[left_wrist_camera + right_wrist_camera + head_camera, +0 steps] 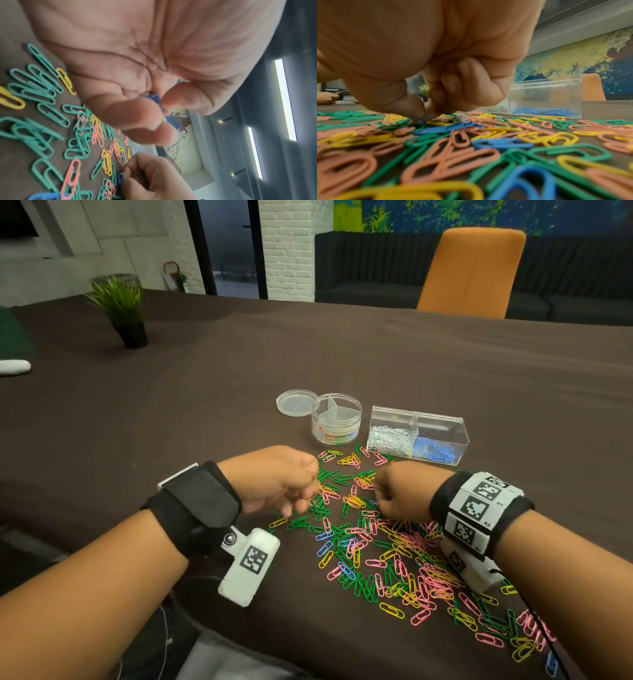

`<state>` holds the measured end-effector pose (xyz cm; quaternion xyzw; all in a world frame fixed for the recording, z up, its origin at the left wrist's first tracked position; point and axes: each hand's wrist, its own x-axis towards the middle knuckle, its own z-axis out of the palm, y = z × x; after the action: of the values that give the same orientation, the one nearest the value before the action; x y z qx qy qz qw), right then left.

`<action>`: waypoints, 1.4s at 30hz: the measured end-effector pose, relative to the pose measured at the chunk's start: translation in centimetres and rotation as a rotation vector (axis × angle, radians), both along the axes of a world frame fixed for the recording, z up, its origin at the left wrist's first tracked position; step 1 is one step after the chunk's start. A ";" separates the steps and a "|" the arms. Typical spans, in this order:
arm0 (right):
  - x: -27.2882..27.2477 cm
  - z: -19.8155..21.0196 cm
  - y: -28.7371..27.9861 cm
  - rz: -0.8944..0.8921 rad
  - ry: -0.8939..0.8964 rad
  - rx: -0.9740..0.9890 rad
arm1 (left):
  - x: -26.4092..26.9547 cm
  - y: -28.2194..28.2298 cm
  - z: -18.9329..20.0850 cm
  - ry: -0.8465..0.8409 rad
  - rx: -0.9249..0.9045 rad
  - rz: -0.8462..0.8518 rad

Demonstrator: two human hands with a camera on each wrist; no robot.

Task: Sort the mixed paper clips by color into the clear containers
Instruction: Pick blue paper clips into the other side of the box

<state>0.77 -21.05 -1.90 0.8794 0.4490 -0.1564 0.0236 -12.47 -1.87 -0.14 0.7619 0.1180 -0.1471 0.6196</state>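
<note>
A mixed pile of green, pink, yellow and blue paper clips (376, 549) lies on the brown table. My left hand (305, 491) hovers over the pile's far left part with curled fingers, and in the left wrist view it pinches blue paper clips (155, 98) between thumb and fingers. My right hand (380, 494) is down on the pile, its thumb and forefinger pinching a blue clip (423, 120). Behind the pile stands a clear rectangular box (455, 428) with white clips (388, 438) on its left and blue clips (435, 450) on its right. A round divided clear container (336, 433) stands left of it.
The round container's lid (296, 402) lies beside it. A small potted plant (123, 309) stands far left, and a white object (13, 367) lies at the left edge. An orange chair (472, 272) stands beyond the table's far edge.
</note>
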 end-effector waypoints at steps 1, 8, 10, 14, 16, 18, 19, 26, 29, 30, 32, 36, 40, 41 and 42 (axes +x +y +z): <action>-0.1 0.0 0.0 0.006 -0.024 -0.033 | 0.0 0.0 0.0 0.004 -0.101 0.013; 1.9 1.7 -2.2 -0.340 0.685 0.687 | -0.2 -0.4 -0.3 0.043 0.070 -0.189; 1.9 2.1 -3.0 -0.411 1.143 1.047 | -0.2 -1.0 -0.3 0.014 0.585 -0.344; 1.6 1.9 -3.5 -0.417 1.304 1.178 | 0.0 -3.1 -1.1 -0.021 1.075 -0.345; 1.2 1.7 -2.9 -0.427 1.244 1.075 | 0.2 -3.5 -1.5 -0.034 1.198 -0.387; 0.4 1.8 -2.2 -0.421 1.200 0.938 | 0.0 -3.9 -1.3 -0.046 1.281 -0.434; -0.1 1.8 -1.9 -0.403 1.192 0.862 | 0.0 -3.9 -1.4 -0.055 1.289 -0.426; -4.6 1.7 0.8 0.103 0.152 0.105 | 0.7 -1.8 -0.9 -0.075 0.922 -0.298; -5.3 0.9 1.0 0.157 -0.027 -0.044 | 0.7 -0.7 -0.5 0.035 0.619 -0.043; -5.2 0.8 0.8 0.152 -0.010 -0.079 | 0.7 -0.5 -0.6 0.045 0.545 -0.029; -4.9 0.8 0.2 0.123 0.056 -0.090 | 0.6 -0.3 -0.9 0.061 0.433 -0.100; -4.5 1.2 -0.3 0.116 0.107 0.035 | -0.1 -0.3 -1.7 0.139 0.277 -0.281; -4.9 0.9 0.6 0.183 0.027 0.066 | -0.3 -1.5 -1.8 0.187 0.381 -0.279; -5.1 0.9 0.8 0.203 0.006 0.040 | -0.2 -1.7 -1.5 0.170 0.497 -0.300; -5.2 0.8 1.0 0.215 -0.012 0.013 | -0.2 -1.7 -1.3 0.133 0.665 -0.340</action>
<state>-4.38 -20.04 -1.07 0.8272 0.5416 -0.1446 0.0374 -12.67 -3.60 -1.39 0.9190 0.0712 -0.2506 0.2960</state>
